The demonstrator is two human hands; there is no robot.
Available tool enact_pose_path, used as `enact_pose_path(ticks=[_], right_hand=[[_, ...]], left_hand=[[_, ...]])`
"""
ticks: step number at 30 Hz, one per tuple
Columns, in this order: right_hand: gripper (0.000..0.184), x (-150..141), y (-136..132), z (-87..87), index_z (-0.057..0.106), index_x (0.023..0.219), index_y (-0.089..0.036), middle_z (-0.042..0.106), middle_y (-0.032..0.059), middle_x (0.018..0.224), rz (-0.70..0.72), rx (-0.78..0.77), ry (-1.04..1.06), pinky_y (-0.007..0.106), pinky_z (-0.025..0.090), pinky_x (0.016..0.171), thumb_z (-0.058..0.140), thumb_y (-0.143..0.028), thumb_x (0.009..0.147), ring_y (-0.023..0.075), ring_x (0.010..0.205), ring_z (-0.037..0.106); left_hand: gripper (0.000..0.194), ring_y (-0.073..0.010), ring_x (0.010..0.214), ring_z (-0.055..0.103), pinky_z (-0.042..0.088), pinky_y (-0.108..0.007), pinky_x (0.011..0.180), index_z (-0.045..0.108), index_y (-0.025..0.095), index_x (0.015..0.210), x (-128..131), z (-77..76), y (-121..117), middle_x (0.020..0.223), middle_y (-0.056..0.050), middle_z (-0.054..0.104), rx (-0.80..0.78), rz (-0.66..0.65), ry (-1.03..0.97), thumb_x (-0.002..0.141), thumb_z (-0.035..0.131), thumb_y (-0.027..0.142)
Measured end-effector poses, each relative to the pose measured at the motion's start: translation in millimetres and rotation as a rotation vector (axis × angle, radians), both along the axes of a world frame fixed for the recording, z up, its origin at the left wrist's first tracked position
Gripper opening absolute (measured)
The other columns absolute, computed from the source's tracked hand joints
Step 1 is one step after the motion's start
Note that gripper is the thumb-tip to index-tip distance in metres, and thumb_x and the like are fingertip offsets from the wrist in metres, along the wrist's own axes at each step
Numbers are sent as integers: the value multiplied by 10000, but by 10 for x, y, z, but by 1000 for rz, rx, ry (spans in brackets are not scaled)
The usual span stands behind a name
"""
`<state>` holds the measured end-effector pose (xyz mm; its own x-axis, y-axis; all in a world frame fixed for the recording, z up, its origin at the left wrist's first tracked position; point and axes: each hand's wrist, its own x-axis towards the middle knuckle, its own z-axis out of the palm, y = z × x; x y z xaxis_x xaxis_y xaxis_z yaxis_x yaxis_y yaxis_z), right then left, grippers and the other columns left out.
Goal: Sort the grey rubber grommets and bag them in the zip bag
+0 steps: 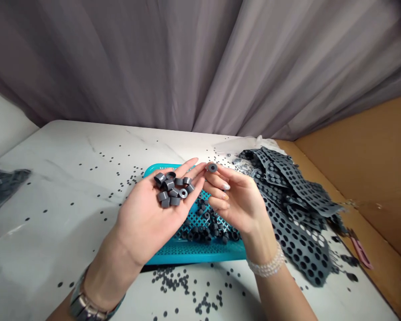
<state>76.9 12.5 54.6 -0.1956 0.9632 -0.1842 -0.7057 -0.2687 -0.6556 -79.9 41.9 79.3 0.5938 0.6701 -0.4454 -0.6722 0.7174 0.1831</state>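
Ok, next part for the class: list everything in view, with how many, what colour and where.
Table: one, white, underneath
Curtain: one, grey, behind
Panel: one, brown, right
Basket: one, teal, mid-table
Loose pieces: many, dark grey, in the basket
Palm pieces: about a dozen, grey, on the left hand
Pinched piece: one, grey, in the right hand
Dots: countless, dark, scattered on the table
Sheets: several, dark grey, right
Bag: one, dark contents, left edge
Plastic: count unclear, clear, behind the sheets
Tool: one, pink-handled, right
Watch: one, silvery, left wrist
Bracelet: one, pale, right wrist
Hands: two, bare, above the basket
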Motion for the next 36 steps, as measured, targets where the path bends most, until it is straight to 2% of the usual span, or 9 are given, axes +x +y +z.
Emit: enact_pose_path(ticks=[5,10,14,17,20,24,28,32,36], right_hand=[[167,-14,-6,26,489,678,-181,247,-53,604,1,-55,88,162,164,360,502,-232,837,80,494,151],[280,-5,0,4,386,607,-185,326,-42,597,-15,-55,117,137,153,348,520,-268,839,62,488,231],[144,-19,7,-29,421,663,-190,408,-43,591,-89,-38,-1,147,127,353,528,-139,746,53,463,257],[120,-51,7,-64,503,785,-207,449,-49,591,-125,-2,-128,174,126,370,494,-114,710,57,444,257],[115,-104,-9,-88,569,871,-212,365,-78,544,-158,64,-311,203,116,393,532,-166,773,57,435,197],[113,-207,-73,-50,644,911,-218,283,-89,516,-292,224,-744,238,149,428,634,-286,822,69,452,191],[127,-309,-151,24,687,945,-220,295,-73,527,-409,421,-1123,265,236,474,639,-255,833,87,473,256],[196,-377,-199,46,696,1020,-239,348,-61,530,-460,497,-1310,283,285,498,642,-260,832,99,473,271],[224,-407,-211,33,701,1054,-238,350,-61,511,-476,511,-1403,286,296,496,623,-259,845,99,459,256]], left_hand=[[531,-239,1209,547,470,-349,1013,358,45,1408,-11,-11,6,1343,-177,550,46,1,-18,885,315,126],[515,-262,1242,510,431,-377,1045,377,24,1394,-6,-24,33,1337,-192,551,60,0,-51,894,308,121],[515,-247,1265,486,415,-378,1053,391,57,1396,-30,-51,46,1331,-174,561,67,-22,-51,895,300,131],[523,-242,1274,474,435,-371,1035,368,74,1414,-51,-81,60,1346,-179,547,68,-23,-68,902,285,145],[518,-257,1280,466,465,-384,1005,356,84,1421,-61,-90,79,1368,-193,520,70,-10,-82,914,267,147],[477,-261,1214,542,540,-357,904,421,84,1376,-65,-45,100,1307,-202,567,25,33,-40,939,245,162],[460,-248,1081,641,597,-306,742,461,113,1347,-73,19,107,1233,-196,616,-79,53,36,958,227,189],[473,-236,1015,673,599,-271,674,368,141,1419,-62,50,106,1245,-195,607,-97,44,77,959,269,184],[488,-246,1045,659,592,-250,633,334,139,1439,-51,52,86,1266,-199,591,-110,20,83,957,290,197]])
